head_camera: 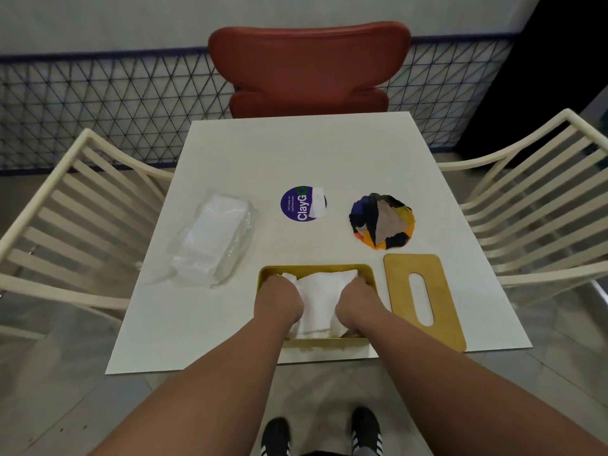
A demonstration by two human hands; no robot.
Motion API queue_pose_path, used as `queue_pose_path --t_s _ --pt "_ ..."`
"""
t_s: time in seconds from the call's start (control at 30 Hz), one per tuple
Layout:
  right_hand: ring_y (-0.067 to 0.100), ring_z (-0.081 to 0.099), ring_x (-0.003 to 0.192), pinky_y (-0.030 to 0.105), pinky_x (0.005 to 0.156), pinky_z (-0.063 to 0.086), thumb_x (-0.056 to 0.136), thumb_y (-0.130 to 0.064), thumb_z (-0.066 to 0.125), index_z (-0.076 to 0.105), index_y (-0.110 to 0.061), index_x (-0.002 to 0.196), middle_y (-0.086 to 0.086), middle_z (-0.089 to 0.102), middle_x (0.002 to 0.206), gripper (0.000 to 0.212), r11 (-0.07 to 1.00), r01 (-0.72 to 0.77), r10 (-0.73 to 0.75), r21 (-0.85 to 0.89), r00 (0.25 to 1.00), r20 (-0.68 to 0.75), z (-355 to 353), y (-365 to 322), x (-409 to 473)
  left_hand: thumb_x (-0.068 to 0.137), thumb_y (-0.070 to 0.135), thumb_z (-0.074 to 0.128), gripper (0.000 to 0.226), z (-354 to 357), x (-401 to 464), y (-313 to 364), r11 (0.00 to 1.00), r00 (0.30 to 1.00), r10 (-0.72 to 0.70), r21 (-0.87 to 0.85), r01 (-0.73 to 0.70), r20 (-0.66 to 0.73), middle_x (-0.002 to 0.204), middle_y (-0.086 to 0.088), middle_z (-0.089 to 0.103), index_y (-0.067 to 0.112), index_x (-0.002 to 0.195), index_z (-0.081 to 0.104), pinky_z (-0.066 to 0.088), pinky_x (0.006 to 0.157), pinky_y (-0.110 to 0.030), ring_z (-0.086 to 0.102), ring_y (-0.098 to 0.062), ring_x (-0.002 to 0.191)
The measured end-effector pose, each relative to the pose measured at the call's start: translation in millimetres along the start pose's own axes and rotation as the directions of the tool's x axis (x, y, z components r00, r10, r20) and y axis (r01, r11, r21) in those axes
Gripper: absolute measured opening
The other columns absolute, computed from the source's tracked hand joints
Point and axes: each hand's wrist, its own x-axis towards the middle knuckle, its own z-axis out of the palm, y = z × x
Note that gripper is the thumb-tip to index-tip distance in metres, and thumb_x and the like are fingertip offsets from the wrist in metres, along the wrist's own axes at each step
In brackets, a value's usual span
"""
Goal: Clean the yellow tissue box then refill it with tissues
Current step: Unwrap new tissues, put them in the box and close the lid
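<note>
Yellow tissue box at near table edge, tissues inside, left hand and right hand pressing either side, finger curl hidden, wooden lid beside right.

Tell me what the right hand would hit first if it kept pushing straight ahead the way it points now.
Probably the far wall of the yellow tissue box: the right hand points away from the person, down into the box beside the tissues. Depth inside is unclear.
</note>
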Motion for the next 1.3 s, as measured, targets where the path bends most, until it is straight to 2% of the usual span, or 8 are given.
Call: queue_pose_path --t_s 0.1,0.3,0.4,0.5,0.57,0.73,1.07,1.3 --pt "0.022 0.058 0.096 0.025 0.071 0.045 0.093 -0.009 0.046 0.055 -0.006 0.106 0.007 0.056 0.093 0.016 1.000 0.014 -0.015 -0.018 0.997 -0.073 -0.6 2.2 15.2 0.089 0.005 0.046 0.024 -1.3 -1.8 2.7 1.000 1.000 -0.001 -0.011 0.002 0.024 0.095 -0.008 0.064 0.006 0.109 0.059 0.049 0.064 -0.027 0.064 -0.021 0.086" --pt "0.023 0.059 0.110 0.032 0.088 0.050 0.090 -0.010 0.057 0.054 -0.008 0.122 0.007 0.058 0.121 0.032 0.986 0.006 -0.026 -0.169 0.993 -0.117 -5.4 4.0 14.7 0.090 0.016 0.051 0.061 1.4 -8.5 2.1 0.999 0.997 -0.038 0.022 0.039 -0.072 0.123 -0.018 0.056 -0.008 0.138 0.023 0.049 0.083 -0.029 0.061 -0.028 0.105" --pt "0.024 0.060 0.105 0.032 0.077 0.051 0.088 -0.020 0.062 0.042 -0.007 0.127 0.007 0.052 0.123 0.046 0.982 0.039 -0.087 -0.184 0.961 -0.263 -6.2 9.1 10.0 0.090 0.017 0.057 0.083 -8.4 -9.1 -3.1 0.999 0.988 -0.007 0.033 0.012 -0.151 0.131 -0.015 0.050 -0.006 0.147 0.002 0.047 0.089 -0.031 0.058 -0.027 0.113" --pt "0.026 0.059 0.095 0.033 0.066 0.047 0.082 -0.037 0.069 0.035 -0.016 0.132 0.007 0.045 0.121 0.064 0.950 0.221 -0.298 -0.220 0.852 -0.431 -15.2 15.2 12.4 0.088 0.011 0.057 0.050 -24.1 -5.2 -12.8 0.984 0.944 0.136 0.152 -0.093 -0.301 0.112 -0.009 0.055 0.006 0.134 0.039 0.048 0.077 -0.032 0.059 -0.024 0.095" --pt "0.025 0.053 0.106 0.034 0.080 0.047 0.078 -0.039 0.075 0.041 -0.024 0.135 0.003 0.045 0.126 0.068 0.893 0.393 -0.444 -0.217 0.847 -0.294 -17.6 18.6 19.0 0.088 0.011 0.057 0.037 -28.4 -0.6 -19.6 0.952 0.944 0.258 0.221 -0.211 -0.207 0.105 -0.003 0.054 0.017 0.124 0.052 0.050 0.075 -0.032 0.057 -0.022 0.089" --pt "0.023 0.040 0.124 0.037 0.099 0.042 0.074 -0.050 0.075 0.044 -0.032 0.139 0.001 0.045 0.135 0.075 0.854 0.395 -0.433 -0.339 0.900 -0.041 -5.1 17.3 36.9 0.076 0.036 0.078 0.052 -15.5 12.8 -21.1 0.869 0.933 0.314 0.343 -0.357 0.177 0.118 -0.003 0.053 0.022 0.120 0.057 0.055 0.081 -0.040 0.055 -0.025 0.101" --pt "0.027 0.045 0.121 0.041 0.095 0.047 0.077 -0.047 0.074 0.044 -0.033 0.139 0.004 0.047 0.133 0.070 0.821 0.383 -0.441 -0.424 0.897 -0.043 2.5 17.1 47.9 0.074 0.040 0.078 0.050 -3.7 24.1 -22.1 0.864 0.939 0.309 0.368 -0.343 0.150 0.107 0.000 0.052 0.025 0.118 0.059 0.047 0.061 -0.032 0.050 -0.019 0.084" --pt "0.023 0.047 0.118 0.037 0.095 0.046 0.073 -0.050 0.076 0.046 -0.029 0.138 0.002 0.048 0.130 0.075 0.831 0.430 -0.470 -0.353 0.882 -0.034 -14.5 11.9 44.6 0.084 0.033 0.069 0.042 -12.9 12.6 -25.2 0.911 0.939 0.337 0.229 -0.343 0.068 0.110 0.000 0.061 0.024 0.123 0.057 0.051 0.076 -0.033 0.059 -0.020 0.094"
